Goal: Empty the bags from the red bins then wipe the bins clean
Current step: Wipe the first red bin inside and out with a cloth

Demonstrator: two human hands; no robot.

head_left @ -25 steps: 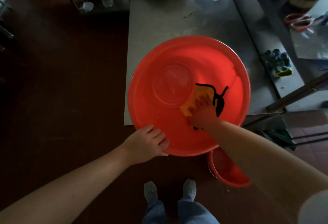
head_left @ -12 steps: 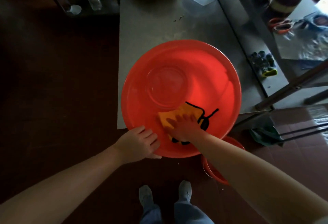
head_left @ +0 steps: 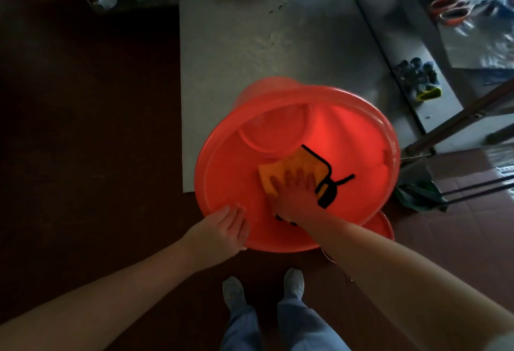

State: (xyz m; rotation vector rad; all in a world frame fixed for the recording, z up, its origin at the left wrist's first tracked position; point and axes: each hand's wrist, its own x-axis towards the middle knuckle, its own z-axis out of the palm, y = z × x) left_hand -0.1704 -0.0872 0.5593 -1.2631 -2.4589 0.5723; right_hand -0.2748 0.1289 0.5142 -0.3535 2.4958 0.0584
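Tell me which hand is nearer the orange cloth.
Right. The right hand presses flat on the orange cloth inside the red bin; the left hand grips the bin's near rim, off the cloth.

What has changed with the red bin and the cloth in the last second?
The red bin has been tipped toward the person, its far side lifted off the table so its outer wall shows. The right hand, pressing flat, has slid the orange cloth from the bin's right wall round toward the near wall. The left hand still grips the near rim.
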